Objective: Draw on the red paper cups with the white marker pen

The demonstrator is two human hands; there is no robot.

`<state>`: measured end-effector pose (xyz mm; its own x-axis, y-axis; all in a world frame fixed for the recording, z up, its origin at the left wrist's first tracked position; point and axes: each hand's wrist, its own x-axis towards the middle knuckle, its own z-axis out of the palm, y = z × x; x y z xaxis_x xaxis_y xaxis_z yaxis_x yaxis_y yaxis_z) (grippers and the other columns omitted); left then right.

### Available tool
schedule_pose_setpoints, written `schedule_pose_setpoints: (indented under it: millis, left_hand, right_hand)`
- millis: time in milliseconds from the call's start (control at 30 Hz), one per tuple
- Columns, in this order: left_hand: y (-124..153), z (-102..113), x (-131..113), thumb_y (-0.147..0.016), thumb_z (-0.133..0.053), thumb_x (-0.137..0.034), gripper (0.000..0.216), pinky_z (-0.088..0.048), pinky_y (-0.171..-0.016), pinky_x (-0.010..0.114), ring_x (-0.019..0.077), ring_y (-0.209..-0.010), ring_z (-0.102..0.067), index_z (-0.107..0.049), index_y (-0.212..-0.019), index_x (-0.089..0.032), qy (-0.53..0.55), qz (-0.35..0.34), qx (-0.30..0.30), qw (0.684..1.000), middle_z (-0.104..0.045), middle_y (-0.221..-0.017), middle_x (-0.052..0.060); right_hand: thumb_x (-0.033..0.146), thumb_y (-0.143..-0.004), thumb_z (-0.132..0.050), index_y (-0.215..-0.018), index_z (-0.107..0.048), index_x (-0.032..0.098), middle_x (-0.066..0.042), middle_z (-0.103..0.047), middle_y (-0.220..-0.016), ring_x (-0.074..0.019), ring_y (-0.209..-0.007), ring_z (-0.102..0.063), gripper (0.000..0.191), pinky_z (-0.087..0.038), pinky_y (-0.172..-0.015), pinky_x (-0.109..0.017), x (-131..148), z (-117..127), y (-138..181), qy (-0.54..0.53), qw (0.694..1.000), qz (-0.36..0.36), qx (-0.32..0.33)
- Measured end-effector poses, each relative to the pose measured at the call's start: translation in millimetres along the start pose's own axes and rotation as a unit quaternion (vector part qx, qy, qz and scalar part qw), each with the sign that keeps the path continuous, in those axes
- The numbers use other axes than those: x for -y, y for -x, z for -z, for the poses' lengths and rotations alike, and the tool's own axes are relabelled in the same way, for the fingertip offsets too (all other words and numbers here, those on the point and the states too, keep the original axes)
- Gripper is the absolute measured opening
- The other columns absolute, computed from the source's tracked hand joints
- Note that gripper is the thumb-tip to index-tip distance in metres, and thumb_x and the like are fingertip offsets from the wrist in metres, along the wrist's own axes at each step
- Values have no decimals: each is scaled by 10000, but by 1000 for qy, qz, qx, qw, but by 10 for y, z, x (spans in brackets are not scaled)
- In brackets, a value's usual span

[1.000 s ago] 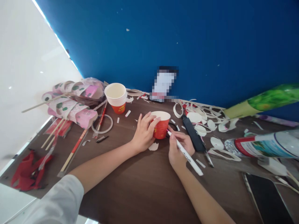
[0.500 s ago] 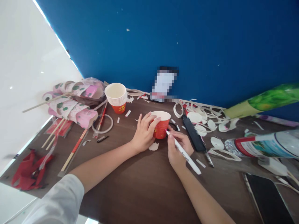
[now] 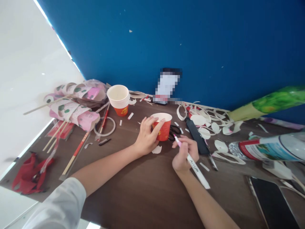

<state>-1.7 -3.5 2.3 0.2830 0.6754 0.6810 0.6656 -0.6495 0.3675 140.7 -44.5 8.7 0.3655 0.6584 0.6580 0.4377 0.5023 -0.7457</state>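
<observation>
A red paper cup [image 3: 166, 131] with a white inside and yellow print stands upright on the dark wooden table [image 3: 133, 194]. My left hand [image 3: 147, 135] grips it from the left side, fingers over the near rim. In my right hand [image 3: 187, 156] is a white acrylic marker [image 3: 196, 171], uncapped, its pink tip pointing up and left toward the cup but apart from it. Black-handled scissors [image 3: 175, 129] lie partly hidden behind the cup. A white paper scrap [image 3: 156, 149] rests just in front of it.
A stack of paper cups [image 3: 121, 100] stands back left, beside pink spotted paper crafts [image 3: 76, 113] on sticks. Cut paper rings [image 3: 205, 121] and a black glue gun or similar tool [image 3: 197, 136] lie right. A bottle [image 3: 267, 148] and dark phone [image 3: 271, 202] are farther right; a propped phone [image 3: 166, 86] is behind.
My right hand has drawn the marker back from the cup, down and to the right. The cup has shifted slightly left in my left hand, showing more of the scissors.
</observation>
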Motion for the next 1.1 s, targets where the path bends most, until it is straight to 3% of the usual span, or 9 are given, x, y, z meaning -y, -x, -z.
schedule_pose_setpoints:
  millis: [67,167,233,367,867,1100]
  left_hand:
    - [0,0,-5,-706,-499,-53,826,-320,-1102,542,293,-1298,-373,-200,-1455,-232,-3,-11,-6,1000,-394,-1285,113]
    - [4,-4,-9,-740,-503,-60,782,-302,-1107,544,287,-1293,-388,-222,-1445,-249,-8,-18,-10,1000,-408,-1281,107]
    - [9,-9,-9,-762,-513,-76,744,-287,-1112,544,284,-1294,-395,-246,-1433,-256,-7,-21,-9,1000,-421,-1278,105]
    - [15,-20,-10,-773,-520,-77,710,-280,-1114,536,281,-1288,-401,-280,-1421,-240,-9,-25,-16,1000,-435,-1261,111]
    - [5,-10,-28,-832,-499,-118,652,-286,-1110,545,281,-1289,-396,-280,-1432,-248,-14,-18,-12,1000,-443,-1252,111]
    - [10,-7,-18,-808,-508,-104,685,-279,-1110,552,284,-1292,-395,-275,-1434,-258,-8,-16,1,1000,-438,-1262,109]
  right_hand:
    - [266,-845,-584,-882,-603,210,24,-629,-643,-169,-643,-662,69,-518,-924,-501,24,-4,7,16,1000,-3,18]
    - [176,-767,-659,-862,-599,203,-43,-713,-856,-244,-906,-717,115,-517,-951,-534,49,-32,3,-17,999,14,35]
    - [141,-758,-656,-837,-595,202,-61,-723,-887,-285,-999,-703,117,-534,-935,-534,59,-48,-3,-40,998,5,43]
    - [125,-761,-649,-806,-591,198,-64,-737,-842,-304,-987,-708,103,-565,-896,-504,73,-57,-7,-46,998,-11,51]
    - [131,-744,-659,-819,-618,177,-156,-731,-1062,-300,-1043,-685,97,-590,-856,-452,54,-59,23,-32,997,-52,54]
    - [158,-755,-651,-807,-606,180,-125,-755,-951,-292,-991,-707,72,-616,-776,-410,46,-60,10,-36,997,-53,47]
